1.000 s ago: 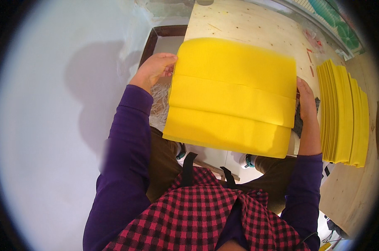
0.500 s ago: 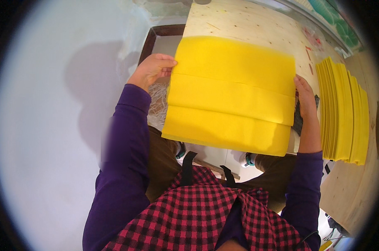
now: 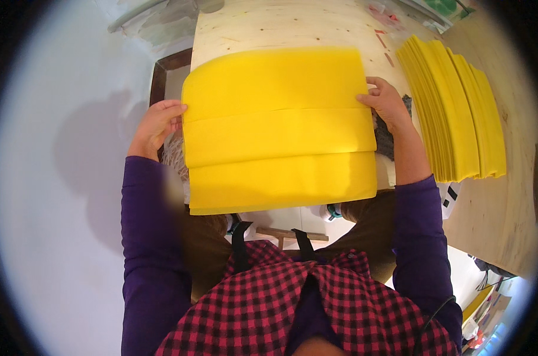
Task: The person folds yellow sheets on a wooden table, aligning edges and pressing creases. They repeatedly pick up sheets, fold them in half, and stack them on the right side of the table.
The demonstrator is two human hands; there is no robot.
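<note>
A wide yellow fabric sheet (image 3: 278,133) is spread before me, with two crosswise fold lines and its near edge hanging over my lap. At its left edge, my left hand (image 3: 159,123) is closed, pinching the cloth between thumb and fingers. My right hand (image 3: 384,104) grips the opposite edge, its thumb on top of the cloth and the other fingers partly behind it. Off to the right stands a thick stack of folded yellow fabric (image 3: 453,113), apart from both hands.
A pale wooden table (image 3: 269,26) lies beyond and under the sheet. Dark grey cloth (image 3: 385,136) shows behind my right wrist, and whitish loose threads (image 3: 175,155) beside my left. A white wall (image 3: 61,196) runs along the left. Small red strips (image 3: 381,40) lie on the tabletop.
My view has shifted, so the table and stack appear further left and higher. The sheet now lies more level, and my right hand's fingers have changed position on its edge.
</note>
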